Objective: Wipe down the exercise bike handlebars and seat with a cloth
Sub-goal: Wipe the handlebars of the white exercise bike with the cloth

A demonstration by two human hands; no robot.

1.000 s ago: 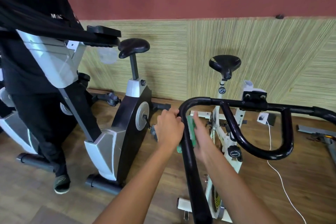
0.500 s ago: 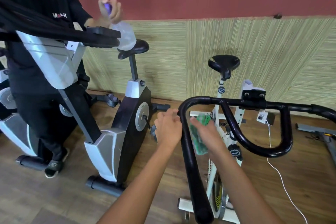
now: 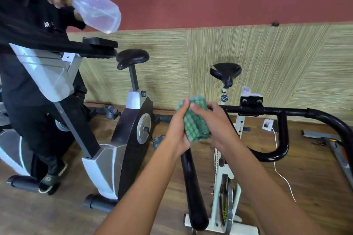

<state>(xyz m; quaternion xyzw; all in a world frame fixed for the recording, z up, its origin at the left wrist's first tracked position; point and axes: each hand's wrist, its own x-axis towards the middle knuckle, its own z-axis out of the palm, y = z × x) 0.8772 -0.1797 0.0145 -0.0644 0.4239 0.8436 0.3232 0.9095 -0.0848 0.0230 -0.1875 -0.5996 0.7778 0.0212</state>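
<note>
**Cloth bunched in both hands at the handlebar's near bend**

The cloth (image 3: pixel 194 120) — green-and-white check — is held bunched between the two hands, just above the black handlebar (image 3: pixel 282 131), over the bend where the near arm of the bar turns into the crossbar. The left hand (image 3: pixel 176 129) is curled round the cloth from the left, its thumb lying up along the fabric; the right hand (image 3: pixel 215 122) is pressed against it from the right, with the fingers curled onto it. The two hands are drawn close together on the cloth. Whether the cloth is touching the bar at this instant cannot be told, since the bend is hidden behind the hands.

The handlebar step is judged to be in hand, with the cloth apparently being regathered or refolded. The seat (image 3: pixel 225 71) stands well apart behind the bar and is not yet reached.

For the next move, the cloth would need to be wrapped about the tube and drawn along it — down the near arm or out across the crossbar towards the far loop — with a firm enough hold that the bunch does not slip off the round, glossy surface.

To the left a second person (image 3: pixel 28 82) is seen beside another bike (image 3: pixel 124 139), a clear bottle (image 3: pixel 97 15) held up.
</note>
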